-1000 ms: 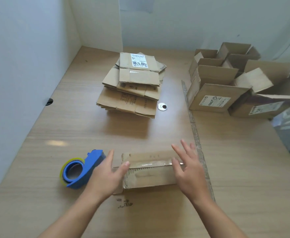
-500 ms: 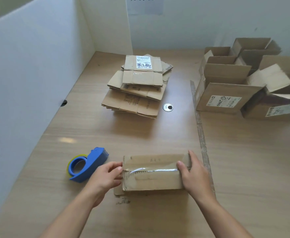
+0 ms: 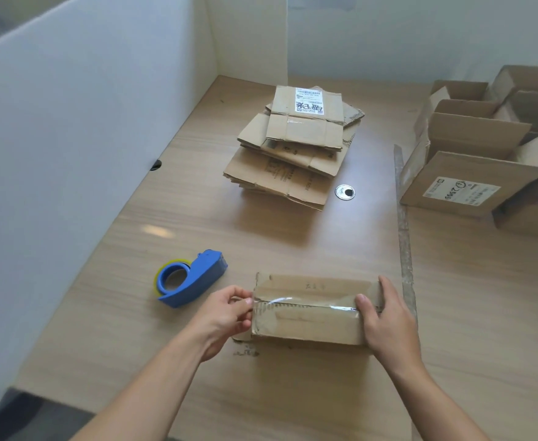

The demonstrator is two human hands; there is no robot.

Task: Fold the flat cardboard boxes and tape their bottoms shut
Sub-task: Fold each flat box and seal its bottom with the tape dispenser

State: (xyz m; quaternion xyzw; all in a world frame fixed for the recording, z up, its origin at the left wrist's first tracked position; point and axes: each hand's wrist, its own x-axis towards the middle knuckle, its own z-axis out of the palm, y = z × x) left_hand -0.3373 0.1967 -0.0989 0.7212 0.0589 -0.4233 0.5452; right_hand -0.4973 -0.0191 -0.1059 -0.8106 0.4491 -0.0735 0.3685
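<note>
Indoors, white partitions (image 3: 70, 128) border the wooden table (image 3: 471, 313) under a taped box (image 3: 305, 324).

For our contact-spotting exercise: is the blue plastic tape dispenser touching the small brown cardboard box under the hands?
Apart. The head view shows a strip of bare table between the blue tape dispenser and the brown cardboard box.

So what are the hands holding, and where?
The box, by its ends: the left hand pinches the left end at the tape; the right hand grips the right end, thumb on top.
</note>
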